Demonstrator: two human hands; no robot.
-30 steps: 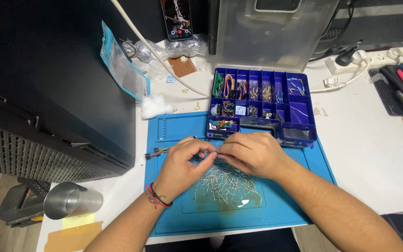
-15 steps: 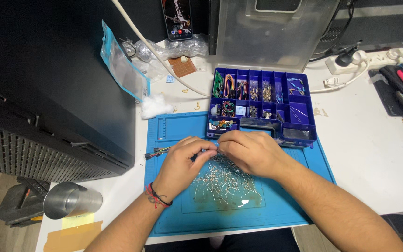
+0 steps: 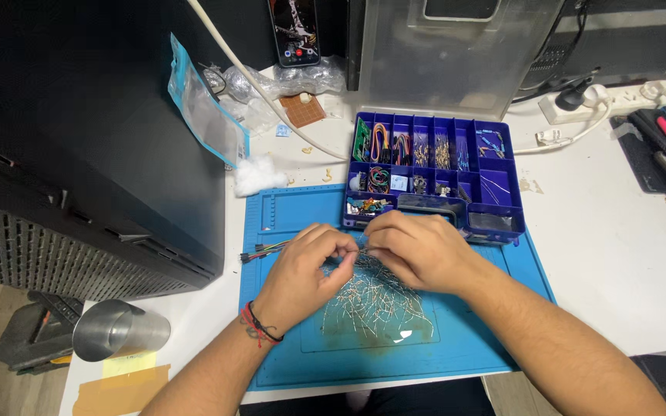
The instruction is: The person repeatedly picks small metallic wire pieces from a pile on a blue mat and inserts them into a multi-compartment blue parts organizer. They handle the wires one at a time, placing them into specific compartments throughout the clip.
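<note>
While both my hands meet over the blue mat (image 3: 287, 362), my left hand (image 3: 302, 273) curls with its fingertips pinched narrow on thin wire leads at the top of the pile of small components (image 3: 375, 304), and my right hand (image 3: 418, 250) closes its fingers on the same spot, the two hands touching. What exactly sits between the fingertips is too small to tell. Loose components spread out on the mat just below my hands. Jumper wires (image 3: 265, 251) lie on the mat just left of my left hand. Just beyond my right hand, the open blue parts box (image 3: 502, 196) sits with its near edge on the mat and sorted bits in its compartments. A metal cup (image 3: 117, 330) lies on its side, well left on the bench (image 3: 618, 262).
</note>
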